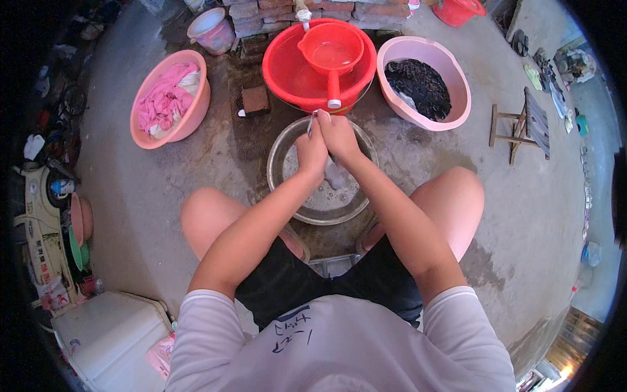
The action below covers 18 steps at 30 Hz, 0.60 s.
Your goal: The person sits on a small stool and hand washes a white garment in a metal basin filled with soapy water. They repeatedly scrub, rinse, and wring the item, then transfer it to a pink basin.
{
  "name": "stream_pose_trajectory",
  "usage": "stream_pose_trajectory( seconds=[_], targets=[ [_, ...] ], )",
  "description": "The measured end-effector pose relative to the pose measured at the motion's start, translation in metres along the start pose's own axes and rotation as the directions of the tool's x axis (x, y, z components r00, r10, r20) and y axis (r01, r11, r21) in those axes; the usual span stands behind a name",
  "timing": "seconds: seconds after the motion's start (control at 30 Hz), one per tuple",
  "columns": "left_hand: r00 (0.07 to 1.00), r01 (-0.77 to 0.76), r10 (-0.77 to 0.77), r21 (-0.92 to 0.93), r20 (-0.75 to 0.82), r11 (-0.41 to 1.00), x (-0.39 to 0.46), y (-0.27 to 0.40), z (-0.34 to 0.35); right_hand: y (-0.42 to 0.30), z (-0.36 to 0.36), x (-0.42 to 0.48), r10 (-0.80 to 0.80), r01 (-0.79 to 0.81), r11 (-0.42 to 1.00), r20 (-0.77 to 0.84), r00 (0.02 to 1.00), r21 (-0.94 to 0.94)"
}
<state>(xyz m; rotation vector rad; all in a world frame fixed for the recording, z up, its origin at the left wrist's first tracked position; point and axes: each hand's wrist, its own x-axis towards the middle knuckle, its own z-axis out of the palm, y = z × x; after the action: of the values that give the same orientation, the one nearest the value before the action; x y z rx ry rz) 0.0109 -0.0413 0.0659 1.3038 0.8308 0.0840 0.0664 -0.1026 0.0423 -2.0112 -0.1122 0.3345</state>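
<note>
Over a round metal basin [274, 171] my left hand [312, 151] and my right hand [338, 133] meet, both closed on a small pale grey cloth [333, 175]. One end of the cloth pokes out beyond my fingertips. Its other end hangs below my hands towards the basin; whether it touches the water there I cannot tell. Bubbles float on the shallow soapy water [338, 198]. Most of the cloth's middle is hidden by my fingers.
A red tub [279, 73] holding a red dipper [333, 54] stands under a tap [303, 15]. Pink clothes fill a pink tub [200, 115] at left; dark laundry lies in another pink tub [460, 98]. At right is a folding stool [521, 122]. A brick [255, 99] sits nearby.
</note>
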Motion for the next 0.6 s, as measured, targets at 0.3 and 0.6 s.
stream_pose_trajectory(
  seconds=[0.3,0.6],
  targets=[
    [0.996,-0.087,0.087,-0.12,-0.004,0.989,0.023,0.006,-0.011,-0.025,0.001,-0.02,-0.107,0.107,0.99,-0.004,0.994,0.094],
    [0.983,-0.129,0.142,-0.112,0.117,0.985,0.027,0.01,-0.018,-0.02,0.005,-0.029,-0.077,0.08,0.994,-0.042,0.996,0.079]
  ],
)
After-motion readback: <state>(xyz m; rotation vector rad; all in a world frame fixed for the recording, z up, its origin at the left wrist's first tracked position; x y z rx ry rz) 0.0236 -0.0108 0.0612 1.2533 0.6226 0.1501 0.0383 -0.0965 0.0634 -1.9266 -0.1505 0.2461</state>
